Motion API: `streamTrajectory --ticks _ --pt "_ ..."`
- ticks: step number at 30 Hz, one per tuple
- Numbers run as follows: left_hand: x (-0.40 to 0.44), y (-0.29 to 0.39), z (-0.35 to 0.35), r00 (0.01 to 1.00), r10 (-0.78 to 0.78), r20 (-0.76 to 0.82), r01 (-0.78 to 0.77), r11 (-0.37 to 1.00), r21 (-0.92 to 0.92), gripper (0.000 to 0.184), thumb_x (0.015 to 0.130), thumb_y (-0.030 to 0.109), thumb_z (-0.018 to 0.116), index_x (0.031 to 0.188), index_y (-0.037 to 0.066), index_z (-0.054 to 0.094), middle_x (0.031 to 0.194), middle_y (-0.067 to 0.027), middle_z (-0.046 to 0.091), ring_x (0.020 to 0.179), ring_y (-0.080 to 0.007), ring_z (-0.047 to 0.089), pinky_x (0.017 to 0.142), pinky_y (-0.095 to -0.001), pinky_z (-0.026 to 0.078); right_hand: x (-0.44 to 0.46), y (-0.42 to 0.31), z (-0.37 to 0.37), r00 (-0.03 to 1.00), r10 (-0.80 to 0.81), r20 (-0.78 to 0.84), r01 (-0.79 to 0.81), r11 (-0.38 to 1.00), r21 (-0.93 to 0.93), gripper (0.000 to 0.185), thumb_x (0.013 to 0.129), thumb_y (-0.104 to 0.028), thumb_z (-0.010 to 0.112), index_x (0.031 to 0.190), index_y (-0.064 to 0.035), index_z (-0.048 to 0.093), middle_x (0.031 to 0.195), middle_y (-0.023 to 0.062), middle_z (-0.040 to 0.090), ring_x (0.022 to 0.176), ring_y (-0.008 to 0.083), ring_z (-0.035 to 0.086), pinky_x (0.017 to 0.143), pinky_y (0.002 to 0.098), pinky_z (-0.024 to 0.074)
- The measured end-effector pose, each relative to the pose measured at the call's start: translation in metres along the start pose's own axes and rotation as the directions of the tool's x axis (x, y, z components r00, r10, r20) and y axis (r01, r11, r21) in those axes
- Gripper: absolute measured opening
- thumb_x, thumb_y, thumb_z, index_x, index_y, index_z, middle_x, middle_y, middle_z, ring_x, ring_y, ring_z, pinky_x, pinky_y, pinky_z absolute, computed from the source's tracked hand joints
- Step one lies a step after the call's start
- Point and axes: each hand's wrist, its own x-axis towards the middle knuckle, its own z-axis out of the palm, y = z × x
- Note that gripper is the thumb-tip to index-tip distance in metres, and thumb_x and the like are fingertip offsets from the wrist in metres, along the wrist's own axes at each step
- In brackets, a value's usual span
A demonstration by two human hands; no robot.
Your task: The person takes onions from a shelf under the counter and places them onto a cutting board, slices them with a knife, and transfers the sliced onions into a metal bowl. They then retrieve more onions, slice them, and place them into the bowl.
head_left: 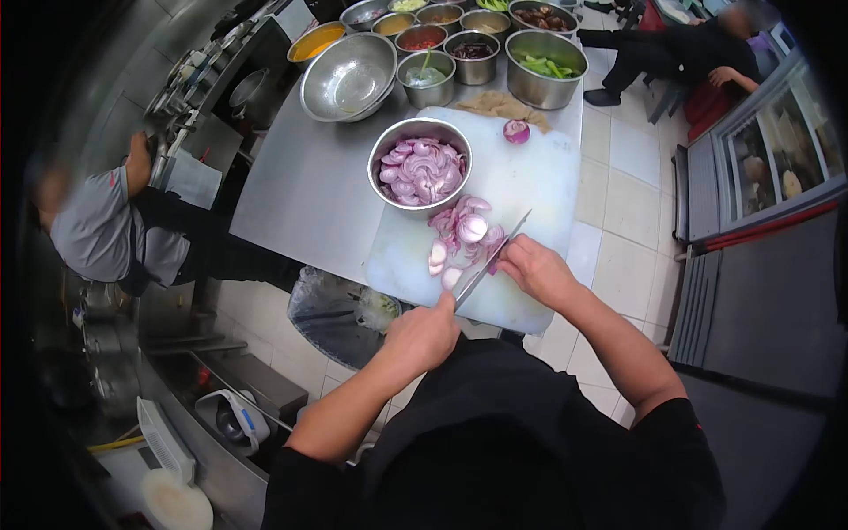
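My left hand [424, 334] is wrapped round the handle of a knife [484, 268], whose blade points up and to the right. Beside the blade, my right hand [533, 269] has its fingers curled on a piece of red onion [495, 266]. Sliced onion [459, 221] lies left of the knife on the white cutting board [530, 190]. A steel bowl [374, 178] full of onion slices stands at the board's left edge. One whole peeled red onion [516, 132] rests near the back of the board, next to a brown cloth [499, 105].
Steel containers of food [546, 92] and a large steel bowl [349, 78] stand at the table's back. A lined bin [329, 320] is below the front left. One person [110, 221] stands at left; another person [715, 57] sits at upper right near a glass-door cabinet [782, 146].
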Motion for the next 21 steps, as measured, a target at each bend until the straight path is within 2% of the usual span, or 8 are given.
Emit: streamTrajectory --ticks 4,7,12,16,19,21 --pt "0.024 0.001 0.008 0.999 0.011 0.042 -0.012 0.999 0.031 0.034 0.096 0.022 0.050 0.120 -0.002 0.048 0.090 -0.0316 0.069 0.088 -0.0514 0.067 0.081 -0.0611 0.050 0.000 -0.004 -0.004 1.000 -0.003 -0.025 0.003 1.000 0.017 0.015 0.090 -0.017 0.071 0.099 -0.0067 0.064 0.096 0.0114 0.061 0.086 0.0332 0.065 0.073 0.0424 0.0556" --pt "-0.002 0.007 -0.016 1.000 0.004 0.025 -0.004 1.000 0.012 0.032 0.097 0.023 0.048 0.118 -0.001 0.048 0.086 -0.0309 0.069 0.087 -0.0512 0.066 0.079 -0.0614 0.049 -0.001 0.000 -0.003 1.000 -0.005 -0.025 0.005 1.000 -0.010 0.014 0.090 -0.015 0.071 0.098 -0.0060 0.064 0.096 0.0115 0.061 0.086 0.0330 0.066 0.072 0.0417 0.0559" --pt "0.021 -0.001 0.014 1.000 0.014 0.015 -0.014 1.000 0.023 0.030 0.098 0.024 0.048 0.116 0.000 0.048 0.087 -0.0311 0.068 0.087 -0.0510 0.066 0.079 -0.0606 0.049 -0.004 0.005 0.001 1.000 -0.017 -0.013 0.017 1.000 0.010 0.014 0.090 -0.016 0.071 0.100 -0.0071 0.064 0.096 0.0113 0.061 0.083 0.0327 0.066 0.071 0.0425 0.0559" --pt "0.013 0.002 -0.017 1.000 0.004 0.012 -0.004 1.000 0.011 0.030 0.098 0.025 0.047 0.117 0.001 0.048 0.086 -0.0310 0.068 0.087 -0.0510 0.066 0.080 -0.0604 0.050 0.001 0.002 -0.006 1.000 -0.004 -0.002 0.004 1.000 0.013 0.012 0.090 -0.016 0.070 0.097 -0.0075 0.066 0.094 0.0110 0.062 0.083 0.0324 0.065 0.071 0.0420 0.0558" --pt "-0.004 0.000 -0.020 0.999 -0.039 0.008 0.039 0.999 0.034 0.030 0.098 0.025 0.048 0.116 0.002 0.048 0.085 -0.0307 0.068 0.085 -0.0516 0.066 0.080 -0.0603 0.050 0.019 -0.012 -0.024 0.980 0.006 -0.200 0.005 0.998 0.055 0.010 0.088 -0.014 0.071 0.093 -0.0066 0.067 0.092 0.0102 0.063 0.087 0.0322 0.065 0.073 0.0416 0.0553" --pt "-0.004 -0.006 0.000 0.999 0.020 0.031 -0.021 1.000 0.004 0.030 0.098 0.026 0.049 0.116 0.002 0.049 0.084 -0.0306 0.068 0.084 -0.0520 0.065 0.080 -0.0602 0.050 0.040 -0.015 -0.026 0.975 -0.064 -0.211 0.066 0.998 -0.001 0.014 0.084 -0.013 0.074 0.095 -0.0063 0.068 0.093 0.0112 0.066 0.089 0.0330 0.065 0.076 0.0424 0.0546"
